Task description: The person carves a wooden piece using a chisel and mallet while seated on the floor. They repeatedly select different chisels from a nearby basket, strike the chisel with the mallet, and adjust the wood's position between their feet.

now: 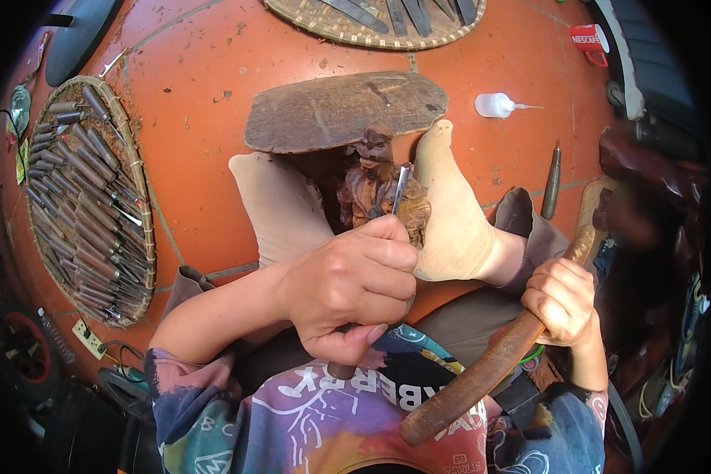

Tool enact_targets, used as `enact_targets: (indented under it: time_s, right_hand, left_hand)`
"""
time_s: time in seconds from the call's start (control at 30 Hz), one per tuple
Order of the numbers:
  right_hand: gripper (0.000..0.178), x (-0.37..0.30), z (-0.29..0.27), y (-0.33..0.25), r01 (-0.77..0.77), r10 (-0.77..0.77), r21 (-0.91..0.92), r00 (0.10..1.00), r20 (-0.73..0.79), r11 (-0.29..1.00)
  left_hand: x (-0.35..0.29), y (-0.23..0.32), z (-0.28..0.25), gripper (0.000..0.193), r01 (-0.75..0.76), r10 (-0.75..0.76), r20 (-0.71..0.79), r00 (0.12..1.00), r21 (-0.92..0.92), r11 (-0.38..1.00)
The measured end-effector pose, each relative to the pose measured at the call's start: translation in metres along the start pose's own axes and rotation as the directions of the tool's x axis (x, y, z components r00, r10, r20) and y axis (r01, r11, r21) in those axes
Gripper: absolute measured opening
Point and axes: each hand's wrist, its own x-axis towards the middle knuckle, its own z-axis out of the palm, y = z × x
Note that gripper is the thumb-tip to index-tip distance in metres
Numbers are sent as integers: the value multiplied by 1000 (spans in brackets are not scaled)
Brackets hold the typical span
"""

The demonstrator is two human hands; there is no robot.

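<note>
My left hand (355, 288) is closed around a carving chisel (402, 188). Its metal blade points away from me, next to a carved wooden figure (371, 178), and its handle end shows below my fist. I cannot tell whether the blade touches the wood. The reddish-brown figure stands between my two feet, its lower part hidden behind my hand. To the right, my right hand (561, 302) grips a long, curved wooden club (482, 371) around its middle. One end of the club comes close to my shirt; the other reaches up and to the right.
A worn wooden board (344, 110) lies beyond the figure. On the left, a woven basket (144, 229) holds several chisels; another woven tray (324, 31) with flat blades sits at the far edge. A white squeeze bottle (494, 105), a pointed tool (553, 182) and a red mug (590, 43) are to the right.
</note>
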Motion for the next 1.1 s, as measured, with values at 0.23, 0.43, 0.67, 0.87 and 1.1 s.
enact_targets:
  time_s: [0.23,0.43,0.67,0.87,1.1]
  right_hand:
    - [27,1,-13,-22,-115,117,-23,986,120,993]
    - [24,0,-11,-22,-129,130,-21,964,231,991]
    - [25,-3,6,-40,86,-74,-164,994,79,983]
    - [52,0,-8,-54,132,-129,-347,991,31,929]
    - [55,-21,-10,-52,41,-65,-285,995,-75,958]
  left_hand:
    - [5,-7,0,14,-51,50,-16,999,-91,994]
    - [4,-8,2,15,-37,37,-7,999,-75,997]
    - [1,-8,3,14,-17,14,54,998,58,998]
    - [7,-2,9,27,26,-25,-4,1000,158,987]
    - [21,11,14,30,157,-166,20,986,232,960]
